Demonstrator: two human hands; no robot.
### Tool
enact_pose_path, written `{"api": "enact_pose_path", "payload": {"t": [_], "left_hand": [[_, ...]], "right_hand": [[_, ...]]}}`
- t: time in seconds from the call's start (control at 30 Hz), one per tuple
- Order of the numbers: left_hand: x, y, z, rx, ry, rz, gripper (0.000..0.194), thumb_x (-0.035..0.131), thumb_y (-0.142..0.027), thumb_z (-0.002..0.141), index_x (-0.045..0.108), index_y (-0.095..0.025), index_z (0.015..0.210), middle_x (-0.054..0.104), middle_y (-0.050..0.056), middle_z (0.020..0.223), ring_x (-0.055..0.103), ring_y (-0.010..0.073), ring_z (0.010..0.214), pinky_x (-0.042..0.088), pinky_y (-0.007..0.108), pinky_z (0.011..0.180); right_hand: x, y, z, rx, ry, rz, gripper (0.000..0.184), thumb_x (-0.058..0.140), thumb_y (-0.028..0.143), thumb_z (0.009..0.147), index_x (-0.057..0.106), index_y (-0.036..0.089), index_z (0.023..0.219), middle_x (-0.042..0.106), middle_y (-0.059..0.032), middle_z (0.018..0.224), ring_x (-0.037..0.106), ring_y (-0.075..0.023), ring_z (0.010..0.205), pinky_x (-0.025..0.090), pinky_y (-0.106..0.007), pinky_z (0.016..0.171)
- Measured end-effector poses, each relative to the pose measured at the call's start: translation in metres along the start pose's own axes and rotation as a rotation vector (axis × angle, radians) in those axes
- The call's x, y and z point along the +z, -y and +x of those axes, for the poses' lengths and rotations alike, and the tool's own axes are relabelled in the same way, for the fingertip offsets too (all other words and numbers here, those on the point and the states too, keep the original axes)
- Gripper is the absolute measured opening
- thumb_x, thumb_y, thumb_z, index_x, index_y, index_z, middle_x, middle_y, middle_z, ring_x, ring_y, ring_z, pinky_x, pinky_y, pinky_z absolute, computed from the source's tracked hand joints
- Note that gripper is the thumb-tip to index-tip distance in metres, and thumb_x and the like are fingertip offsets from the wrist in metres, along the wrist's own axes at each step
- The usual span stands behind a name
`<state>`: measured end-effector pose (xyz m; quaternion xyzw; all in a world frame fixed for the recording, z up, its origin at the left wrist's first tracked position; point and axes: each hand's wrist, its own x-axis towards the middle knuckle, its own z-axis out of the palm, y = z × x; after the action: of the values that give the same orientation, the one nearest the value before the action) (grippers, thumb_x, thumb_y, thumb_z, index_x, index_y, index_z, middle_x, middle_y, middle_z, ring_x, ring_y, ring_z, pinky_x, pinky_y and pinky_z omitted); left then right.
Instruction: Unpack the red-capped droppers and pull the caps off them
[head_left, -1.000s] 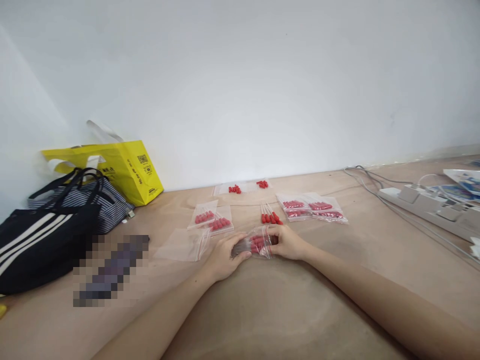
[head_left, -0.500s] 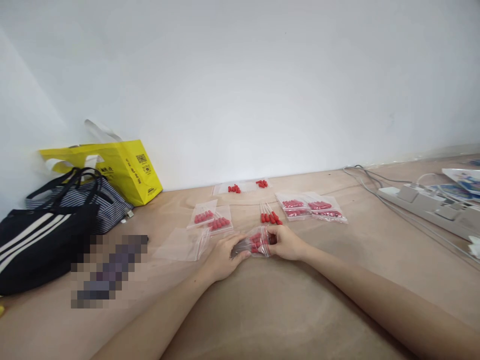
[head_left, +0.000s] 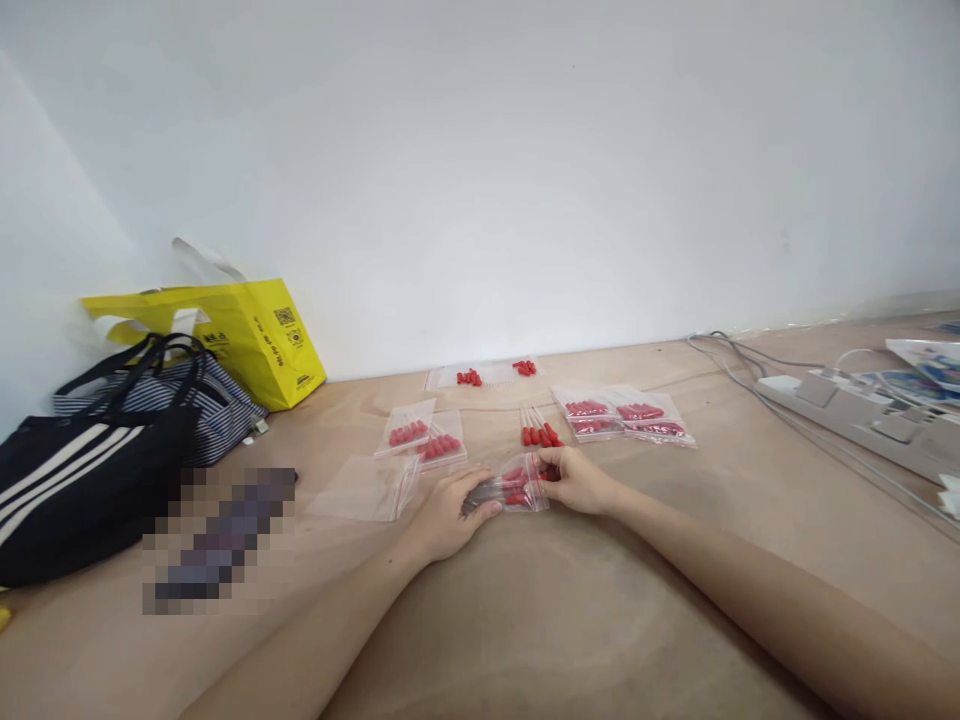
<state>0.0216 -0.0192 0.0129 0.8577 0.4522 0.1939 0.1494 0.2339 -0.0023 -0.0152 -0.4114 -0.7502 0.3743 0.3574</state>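
Observation:
A clear zip bag (head_left: 491, 492) with red-bulbed droppers inside lies low over the table between my hands. My left hand (head_left: 450, 515) is closed round its left end, thumb in front. At the bag's open right end, my right hand (head_left: 574, 482) pinches a dropper whose red bulb (head_left: 544, 477) partly shows between the fingertips; the rest of it is hidden. Just beyond my right hand lie several loose droppers (head_left: 540, 435), with red bulbs toward me and thin pale stems pointing away. An unfilled clear zip bag (head_left: 360, 488) lies flat left of my left hand.
Filled dropper bags (head_left: 427, 435) lie behind my left hand, and others (head_left: 622, 412) at the right. Against the wall, another bag (head_left: 491, 374) has red bulbs on it. Handbags (head_left: 97, 480) and a yellow bag (head_left: 277, 350) stand left; a power strip (head_left: 847, 405) with cables is right.
The red bulbs in the held bag have shifted slightly, and my right fingers have moved a little at its mouth. My left hand keeps its place.

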Motion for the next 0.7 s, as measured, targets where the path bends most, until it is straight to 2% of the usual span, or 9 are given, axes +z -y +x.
{"api": "enact_pose_path", "payload": {"t": [0.1,0.17,0.3,0.37,0.47,0.53,0.63,0.7], "left_hand": [[0.001,0.002,0.000,-0.005,0.011,0.008,0.039,0.052,-0.037,0.076,0.054,-0.018,0.110,0.054,0.007,0.119,0.049,0.0209,0.110,0.037,0.037,0.094],[0.001,0.003,0.000,-0.003,0.010,0.010,0.039,0.052,-0.037,0.076,0.054,-0.018,0.110,0.054,0.006,0.119,0.049,0.0212,0.110,0.038,0.037,0.094],[0.001,0.003,0.000,-0.010,0.000,0.010,0.039,0.051,-0.039,0.076,0.054,-0.018,0.110,0.055,0.007,0.118,0.049,0.0219,0.109,0.038,0.037,0.093],[0.001,0.003,0.000,-0.012,0.007,0.009,0.039,0.052,-0.038,0.076,0.054,-0.017,0.109,0.055,0.007,0.118,0.050,0.0219,0.109,0.038,0.037,0.093],[0.001,0.003,0.000,-0.008,0.017,0.004,0.040,0.051,-0.038,0.076,0.054,-0.017,0.110,0.054,0.007,0.119,0.049,0.0217,0.109,0.038,0.037,0.094],[0.001,0.004,0.000,-0.004,0.016,0.002,0.039,0.051,-0.038,0.077,0.054,-0.017,0.110,0.054,0.007,0.118,0.049,0.0215,0.109,0.038,0.037,0.094],[0.002,0.006,0.001,0.009,0.008,-0.005,0.038,0.051,-0.037,0.077,0.054,-0.018,0.109,0.055,0.007,0.118,0.049,0.0209,0.109,0.038,0.036,0.093],[0.003,0.007,0.000,0.010,0.004,-0.007,0.039,0.051,-0.038,0.077,0.054,-0.018,0.109,0.055,0.007,0.118,0.049,0.0208,0.109,0.038,0.036,0.093]], "right_hand": [[-0.007,-0.001,0.000,0.021,0.012,-0.013,0.018,0.060,0.032,0.069,0.061,0.015,0.075,0.062,-0.0013,0.071,0.055,-0.0129,0.066,0.045,-0.025,0.062],[-0.020,-0.003,-0.001,0.041,0.002,-0.015,0.018,0.059,0.031,0.070,0.059,0.015,0.077,0.062,-0.0016,0.073,0.056,-0.0127,0.067,0.045,-0.025,0.063],[-0.064,-0.009,-0.010,0.121,0.035,0.047,0.022,0.060,0.034,0.068,0.058,0.015,0.078,0.060,-0.0005,0.071,0.055,-0.0120,0.064,0.045,-0.027,0.062],[-0.088,-0.014,-0.016,0.159,0.002,0.080,0.025,0.063,0.036,0.065,0.059,0.015,0.077,0.060,-0.0001,0.069,0.055,-0.0111,0.061,0.045,-0.026,0.061],[-0.113,-0.022,-0.022,0.207,-0.179,0.114,0.030,0.064,0.039,0.063,0.059,0.014,0.078,0.060,-0.0011,0.067,0.054,-0.0109,0.059,0.044,-0.026,0.059],[-0.117,-0.025,-0.021,0.223,-0.327,0.117,0.030,0.063,0.040,0.064,0.058,0.014,0.078,0.061,-0.0022,0.067,0.055,-0.0114,0.059,0.043,-0.025,0.057],[-0.105,-0.025,-0.010,0.222,-0.595,0.015,0.028,0.059,0.040,0.067,0.057,0.015,0.079,0.061,-0.0037,0.068,0.056,-0.0133,0.060,0.043,-0.026,0.056],[-0.088,-0.022,0.000,0.196,-0.732,-0.175,0.023,0.056,0.037,0.069,0.056,0.016,0.078,0.061,-0.0039,0.069,0.057,-0.0151,0.063,0.043,-0.027,0.058]]}}
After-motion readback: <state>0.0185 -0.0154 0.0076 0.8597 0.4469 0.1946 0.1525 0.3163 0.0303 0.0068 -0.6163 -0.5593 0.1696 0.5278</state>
